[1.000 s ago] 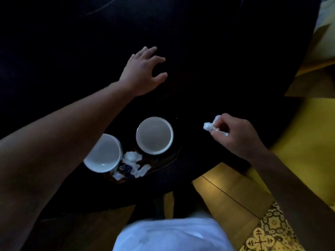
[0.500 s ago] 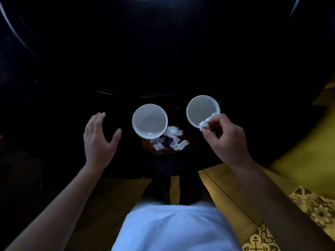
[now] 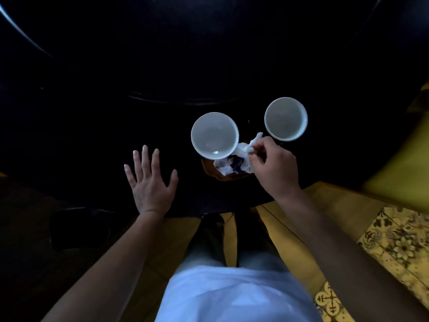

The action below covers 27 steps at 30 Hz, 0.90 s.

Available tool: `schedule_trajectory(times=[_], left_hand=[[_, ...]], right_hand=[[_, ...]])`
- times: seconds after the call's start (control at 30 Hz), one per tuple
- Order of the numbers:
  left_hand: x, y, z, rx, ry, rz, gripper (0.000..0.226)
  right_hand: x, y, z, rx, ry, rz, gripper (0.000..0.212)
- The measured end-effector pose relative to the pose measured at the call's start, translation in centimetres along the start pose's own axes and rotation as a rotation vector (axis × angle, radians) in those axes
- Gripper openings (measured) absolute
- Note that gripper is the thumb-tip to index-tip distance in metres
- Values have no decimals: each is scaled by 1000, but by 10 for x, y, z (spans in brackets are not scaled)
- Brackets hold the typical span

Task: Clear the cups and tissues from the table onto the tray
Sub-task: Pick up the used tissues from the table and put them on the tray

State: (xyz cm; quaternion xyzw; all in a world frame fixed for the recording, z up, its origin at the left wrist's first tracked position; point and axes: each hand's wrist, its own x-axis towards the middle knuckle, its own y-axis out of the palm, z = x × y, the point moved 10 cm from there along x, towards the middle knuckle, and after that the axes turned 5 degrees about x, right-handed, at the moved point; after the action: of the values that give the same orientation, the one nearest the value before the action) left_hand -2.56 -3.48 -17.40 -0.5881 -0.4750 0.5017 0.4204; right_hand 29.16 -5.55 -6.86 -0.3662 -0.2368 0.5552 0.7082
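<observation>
Two white cups stand on a dark brown tray (image 3: 209,169) near the table's front edge: one cup (image 3: 214,135) on the left, the other cup (image 3: 286,119) to the right. Between them lies a heap of crumpled white tissues (image 3: 228,166) with something dark blue in it. My right hand (image 3: 272,169) pinches a white tissue (image 3: 254,142) just above that heap, between the cups. My left hand (image 3: 149,182) hovers flat with spread fingers over the dark table, left of the tray, holding nothing.
The round table top (image 3: 139,89) is very dark and little of it shows. A yellow wooden floor (image 3: 308,205) and patterned tiles (image 3: 399,242) lie at the lower right. My white shirt (image 3: 227,296) fills the bottom middle.
My right hand carried the tissue leftward from the right cup's rim to above the tissue heap. My left hand pulled back from the far table and now hovers spread left of the tray.
</observation>
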Motion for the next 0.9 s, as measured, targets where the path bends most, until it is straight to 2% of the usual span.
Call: schedule_trajectory(times=[0.33,0.57,0.9], left_hand=[[1,3,0,5,7,-24,75],[1,3,0,3,4,-26,75],[1,3,1,12,9,-28,74]], right_hand=[[-7,17,-13,-48,61,-52,10],[-3,29,-21,-70,68,-81,21],[-9,28,-13,-78,63,-99,26]])
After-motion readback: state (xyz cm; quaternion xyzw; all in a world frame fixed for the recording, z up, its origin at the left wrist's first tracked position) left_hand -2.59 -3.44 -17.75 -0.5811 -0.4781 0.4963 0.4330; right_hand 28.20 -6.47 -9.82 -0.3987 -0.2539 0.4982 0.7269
